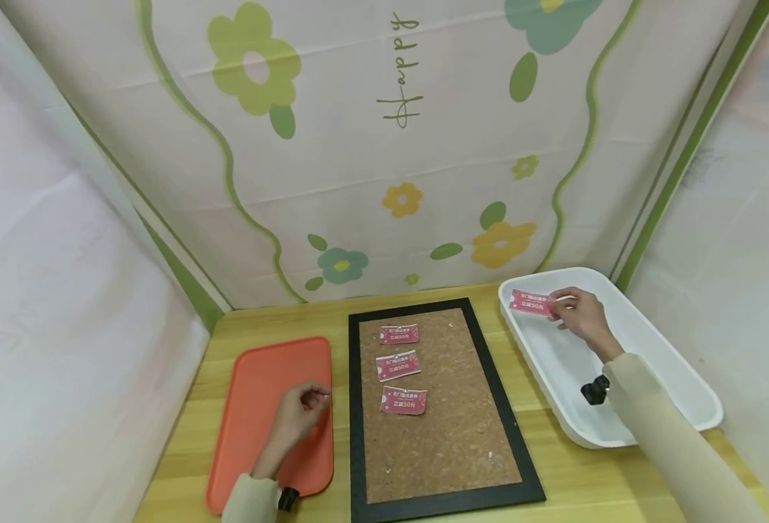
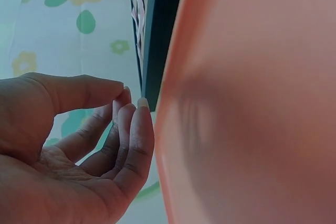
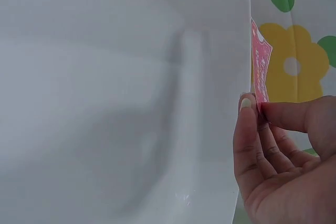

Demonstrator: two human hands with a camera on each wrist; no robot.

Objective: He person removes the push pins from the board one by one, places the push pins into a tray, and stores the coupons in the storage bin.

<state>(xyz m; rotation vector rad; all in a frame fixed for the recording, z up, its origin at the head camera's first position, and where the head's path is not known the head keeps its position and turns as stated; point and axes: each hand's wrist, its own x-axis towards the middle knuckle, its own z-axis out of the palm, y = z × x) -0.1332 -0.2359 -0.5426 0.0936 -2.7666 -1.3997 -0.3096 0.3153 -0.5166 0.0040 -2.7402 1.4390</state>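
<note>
My right hand (image 1: 581, 316) pinches a pink coupon (image 1: 531, 303) with white lettering by its right end, thumb against fingertips, over the far left corner of the white basin (image 1: 679, 370). The right wrist view shows the coupon (image 3: 260, 66) nearly edge-on. My left hand (image 1: 299, 415) is over the right side of the orange tray (image 1: 254, 385). Its fingers bend and the thumb tip meets a fingertip; I cannot tell whether something tiny is between them. Three similar coupons (image 1: 403, 401) lie in a column on the left part of the black-framed cork board (image 1: 450, 443).
The board stands between tray and basin on a wooden table (image 1: 594, 479). Small clear pins (image 1: 490, 456) show on the cork. A floral cloth (image 1: 358, 160) rises behind the table, and pale cloth walls (image 1: 64, 327) flank both sides.
</note>
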